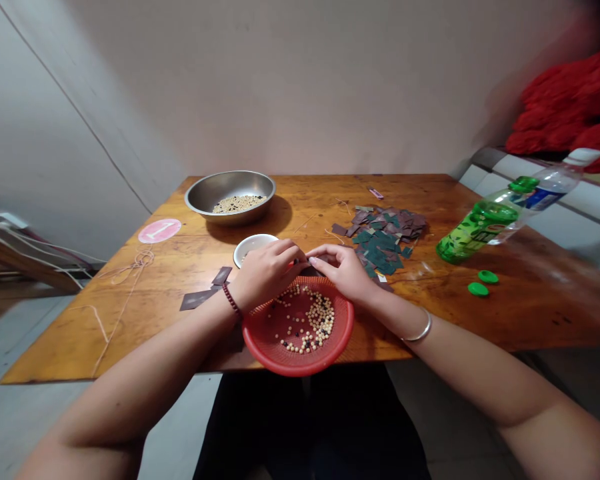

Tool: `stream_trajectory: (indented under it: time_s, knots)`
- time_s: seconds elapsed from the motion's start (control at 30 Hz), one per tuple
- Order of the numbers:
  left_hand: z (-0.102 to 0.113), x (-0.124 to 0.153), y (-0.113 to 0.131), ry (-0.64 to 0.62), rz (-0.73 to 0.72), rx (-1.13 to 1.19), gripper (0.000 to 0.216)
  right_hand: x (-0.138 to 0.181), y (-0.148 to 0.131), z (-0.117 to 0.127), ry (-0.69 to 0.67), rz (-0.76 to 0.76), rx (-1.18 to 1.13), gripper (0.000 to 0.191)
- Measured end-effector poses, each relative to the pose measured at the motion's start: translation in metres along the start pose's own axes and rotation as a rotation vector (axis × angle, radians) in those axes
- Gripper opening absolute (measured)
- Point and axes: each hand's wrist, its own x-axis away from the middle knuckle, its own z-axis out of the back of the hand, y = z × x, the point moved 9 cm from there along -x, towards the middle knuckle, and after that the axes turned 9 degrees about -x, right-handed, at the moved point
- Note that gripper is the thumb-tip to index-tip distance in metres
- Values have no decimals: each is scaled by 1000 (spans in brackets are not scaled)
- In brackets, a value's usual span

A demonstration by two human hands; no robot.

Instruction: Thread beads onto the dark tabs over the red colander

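Note:
My left hand (270,270) and my right hand (343,268) meet over the far rim of a red plastic basket (250,343). Their fingertips pinch what looks like a small dark flat piece (309,271), mostly hidden by the fingers. Inside the basket lie many small pale balls (323,317) with some black ones among them, beads or beans, I cannot tell which. Partly behind my left hand stands a small white bowl (250,247). Dark flat pieces (200,299) lie left of my left wrist.
Farther back is a steel basin (230,217) holding similar balls. A heap of dark green and brown pieces (385,237) lies right of centre. Two plastic bottles, one green (480,227), one clear (555,183), stand at right near green caps (479,289). Loose string (125,293) and a pink disc (160,231) lie left.

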Motion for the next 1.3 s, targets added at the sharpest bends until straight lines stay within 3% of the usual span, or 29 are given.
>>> stream_trajectory:
  time_s: [1.3]
  knots:
    - [4,0,-1,51,0,-37,14,-1,0,-1,4,-9,-35,18]
